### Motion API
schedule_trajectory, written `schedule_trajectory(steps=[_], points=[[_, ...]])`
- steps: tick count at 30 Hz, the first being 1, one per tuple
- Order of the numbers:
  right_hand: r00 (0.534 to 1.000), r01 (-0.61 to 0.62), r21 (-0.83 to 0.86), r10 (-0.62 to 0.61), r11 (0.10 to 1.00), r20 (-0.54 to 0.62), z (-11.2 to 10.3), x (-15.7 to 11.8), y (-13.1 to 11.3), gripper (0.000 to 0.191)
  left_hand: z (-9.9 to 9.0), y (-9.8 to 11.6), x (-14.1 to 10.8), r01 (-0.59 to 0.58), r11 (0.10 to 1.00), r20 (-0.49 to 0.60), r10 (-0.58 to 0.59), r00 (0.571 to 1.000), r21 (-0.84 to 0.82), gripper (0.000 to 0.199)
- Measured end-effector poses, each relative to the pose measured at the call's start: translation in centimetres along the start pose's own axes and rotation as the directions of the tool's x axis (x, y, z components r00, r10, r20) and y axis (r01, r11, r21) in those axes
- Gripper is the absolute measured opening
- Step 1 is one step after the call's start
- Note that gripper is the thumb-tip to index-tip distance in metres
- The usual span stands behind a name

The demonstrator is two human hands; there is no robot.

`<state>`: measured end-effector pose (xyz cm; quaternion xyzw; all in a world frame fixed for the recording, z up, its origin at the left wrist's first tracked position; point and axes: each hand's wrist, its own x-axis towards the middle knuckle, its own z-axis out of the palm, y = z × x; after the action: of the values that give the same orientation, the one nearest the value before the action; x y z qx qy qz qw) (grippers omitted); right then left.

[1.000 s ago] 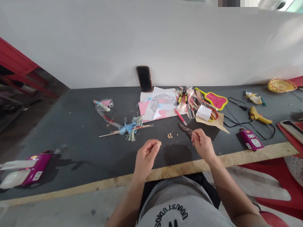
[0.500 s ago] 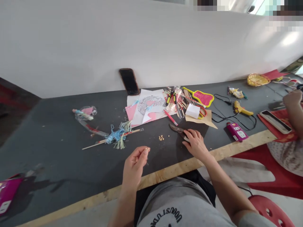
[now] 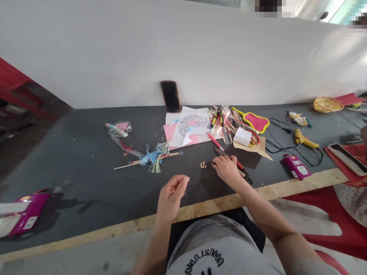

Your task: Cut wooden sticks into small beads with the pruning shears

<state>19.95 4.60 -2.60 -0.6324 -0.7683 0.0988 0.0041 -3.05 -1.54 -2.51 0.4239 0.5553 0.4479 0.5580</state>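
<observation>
My left hand (image 3: 171, 194) is closed in a pinch above the table's front edge, with a tiny pale wooden piece (image 3: 187, 178) between thumb and fingertips. My right hand (image 3: 226, 169) reaches down to the tabletop, its thumb and fingertips closed around another small pale piece at their tips. Beneath that hand lies a pair of pruning shears (image 3: 239, 165) with red and black handles; the palm hides its middle. A small pile of pale wooden pieces (image 3: 203, 165) sits just left of my right fingertips.
A blue tasselled craft (image 3: 151, 156) with sticks lies left. Behind are printed paper sheets (image 3: 187, 126), a pink pen (image 3: 215, 141), scissors (image 3: 254, 140) and a phone (image 3: 170, 96) against the wall. A yellow glue gun (image 3: 305, 139) and purple power socket (image 3: 297, 167) stand right.
My right hand has let go of the pruning shears and shifted left to the loose wooden piece; the shears' handles now show. My left hand keeps its pinch. The view has swung left.
</observation>
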Motion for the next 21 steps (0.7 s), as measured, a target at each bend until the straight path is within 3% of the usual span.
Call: schedule_trajectory(steps=[7, 16, 21], points=[[0.999, 0.042, 0.011, -0.043, 0.999, 0.028, 0.6, 1.9, -1.8, 0.026, -0.5, 0.2, -0.2, 0.011, 1.0, -0.013, -0.011, 1.0, 0.017, 0.043], [0.995, 0.086, 0.098, -0.091, 0.991, 0.051, 0.3, 1.8, -1.7, 0.018, -1.0, 0.0, -0.2, 0.005, 1.0, -0.04, -0.006, 0.999, -0.006, 0.04], [0.992, 0.122, 0.171, -0.123, 0.978, -0.002, 0.1, 1.8, -1.5, 0.024, -1.5, 0.3, -0.3, -0.013, 1.0, -0.072, 0.013, 0.997, 0.002, 0.039]])
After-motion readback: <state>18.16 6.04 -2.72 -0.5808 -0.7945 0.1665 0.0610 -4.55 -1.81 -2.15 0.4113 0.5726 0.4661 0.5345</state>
